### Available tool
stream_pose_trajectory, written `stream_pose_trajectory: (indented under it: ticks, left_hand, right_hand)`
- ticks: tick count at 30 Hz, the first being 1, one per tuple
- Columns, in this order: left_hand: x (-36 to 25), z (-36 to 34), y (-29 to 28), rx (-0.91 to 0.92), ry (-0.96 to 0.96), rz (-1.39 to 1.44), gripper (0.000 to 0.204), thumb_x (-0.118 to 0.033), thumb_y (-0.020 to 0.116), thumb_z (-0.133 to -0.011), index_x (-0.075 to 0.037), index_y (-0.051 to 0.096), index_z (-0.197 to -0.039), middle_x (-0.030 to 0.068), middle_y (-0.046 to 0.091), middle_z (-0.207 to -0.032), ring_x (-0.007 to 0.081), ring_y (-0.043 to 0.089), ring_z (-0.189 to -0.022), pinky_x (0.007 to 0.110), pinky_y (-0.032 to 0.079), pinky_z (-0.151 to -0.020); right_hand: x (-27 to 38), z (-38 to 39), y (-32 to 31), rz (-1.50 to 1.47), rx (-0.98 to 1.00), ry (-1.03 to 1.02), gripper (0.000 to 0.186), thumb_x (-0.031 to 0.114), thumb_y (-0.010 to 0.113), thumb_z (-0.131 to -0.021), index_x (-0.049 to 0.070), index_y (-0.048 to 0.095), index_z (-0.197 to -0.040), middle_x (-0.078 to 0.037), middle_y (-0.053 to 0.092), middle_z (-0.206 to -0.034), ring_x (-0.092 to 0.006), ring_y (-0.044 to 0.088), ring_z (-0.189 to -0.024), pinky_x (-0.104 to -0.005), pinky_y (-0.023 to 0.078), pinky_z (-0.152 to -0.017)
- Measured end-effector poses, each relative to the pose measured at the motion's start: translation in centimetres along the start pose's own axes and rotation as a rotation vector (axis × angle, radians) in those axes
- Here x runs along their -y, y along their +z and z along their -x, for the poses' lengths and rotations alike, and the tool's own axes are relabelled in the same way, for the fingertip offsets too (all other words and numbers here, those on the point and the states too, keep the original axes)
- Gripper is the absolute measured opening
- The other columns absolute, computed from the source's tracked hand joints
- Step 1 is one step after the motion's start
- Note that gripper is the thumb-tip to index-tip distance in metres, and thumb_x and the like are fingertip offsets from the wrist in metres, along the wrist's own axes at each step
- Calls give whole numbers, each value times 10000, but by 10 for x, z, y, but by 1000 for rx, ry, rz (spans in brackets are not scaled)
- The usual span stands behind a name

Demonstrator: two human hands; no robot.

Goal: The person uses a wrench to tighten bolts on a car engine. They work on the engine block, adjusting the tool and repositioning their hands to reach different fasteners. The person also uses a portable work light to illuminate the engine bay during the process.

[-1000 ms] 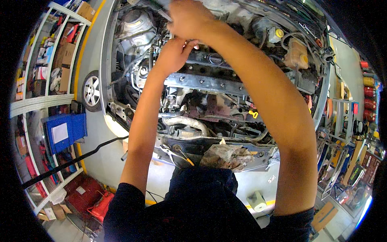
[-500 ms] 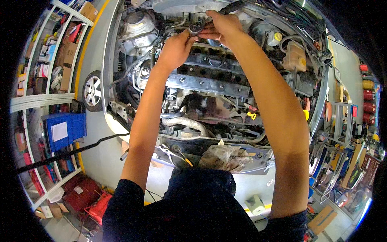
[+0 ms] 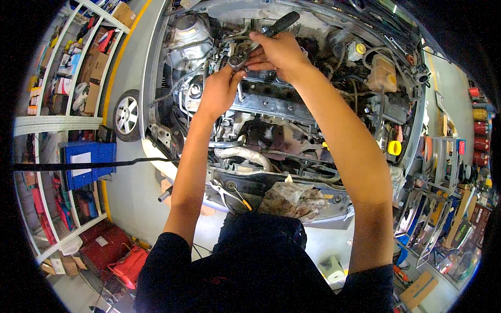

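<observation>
A black-handled ratchet (image 3: 283, 22) lies diagonally over the back left of the open engine bay, its metal head toward me. My left hand (image 3: 222, 88) is closed at that head, thumb and fingers against it. My right hand (image 3: 282, 57) grips the ratchet's shaft, thumb on top, fingertips by the head. What sits under the head is hidden by my fingers. Just below them runs the dark engine cover (image 3: 276, 99) with its row of bolts. Hoses and a metal strut tower (image 3: 188, 39) are left of my hands.
Yellow-capped reservoir (image 3: 356, 51) and tank (image 3: 382, 75) sit at the right. A stained cloth (image 3: 292, 201) and orange-handled pliers (image 3: 241, 199) lie on the front edge. Shelving (image 3: 75, 117), a blue case (image 3: 88, 172) and wheel (image 3: 127, 116) stand left, a red bag (image 3: 128, 263) lower left.
My right hand has come down from the back of the bay, bringing the ratchet into fuller view; both hands and the ratchet have shifted slightly toward me and left over the last half second.
</observation>
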State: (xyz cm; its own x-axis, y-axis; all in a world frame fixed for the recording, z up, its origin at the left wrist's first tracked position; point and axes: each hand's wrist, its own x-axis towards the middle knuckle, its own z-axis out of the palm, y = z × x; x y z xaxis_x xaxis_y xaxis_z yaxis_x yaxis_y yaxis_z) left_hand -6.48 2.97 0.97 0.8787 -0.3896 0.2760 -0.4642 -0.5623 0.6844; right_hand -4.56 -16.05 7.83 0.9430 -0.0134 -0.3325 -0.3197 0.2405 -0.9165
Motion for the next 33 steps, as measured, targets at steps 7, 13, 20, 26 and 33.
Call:
stream_pose_trajectory:
  ticks: [7,13,20,26,33]
  left_hand:
    - [7,9,6,-54,28,-6,197,-224,619,-1021,-37,663,-976,231,630,-744,447,597,-673,467,451,-588]
    - [5,21,7,24,12,-9,175,-170,628,-997,1,590,-1008,249,645,-812,479,627,-765,516,474,-638]
    - [-2,40,-2,26,-50,52,122,-149,619,-998,-42,660,-1039,209,642,-795,428,624,-717,469,472,-633]
    - [36,33,7,-144,-44,-17,143,-132,619,-987,-3,646,-1042,212,640,-822,409,619,-757,463,495,-706]
    - [33,19,-1,-70,7,13,278,-222,658,-969,-15,642,-1154,232,687,-1054,425,637,-998,479,503,-837]
  right_hand:
    - [-9,3,0,7,12,5,412,264,677,-982,-137,599,-1039,-251,714,-897,-318,754,-759,-393,660,-648]
    - [6,17,-7,1093,-152,-246,448,385,650,-961,-25,631,-1141,-235,721,-973,-343,745,-769,-462,618,-697]
    - [8,19,-15,1684,-50,-1231,523,473,560,-988,56,598,-1301,-188,725,-1086,-365,672,-1073,-515,579,-802]
    - [19,87,44,1331,534,-379,507,424,522,-1027,-71,555,-1131,-302,691,-957,-458,689,-961,-563,547,-849]
    - [62,60,55,1789,483,-311,490,371,555,-997,-95,610,-1137,-275,708,-1000,-404,707,-947,-504,556,-871]
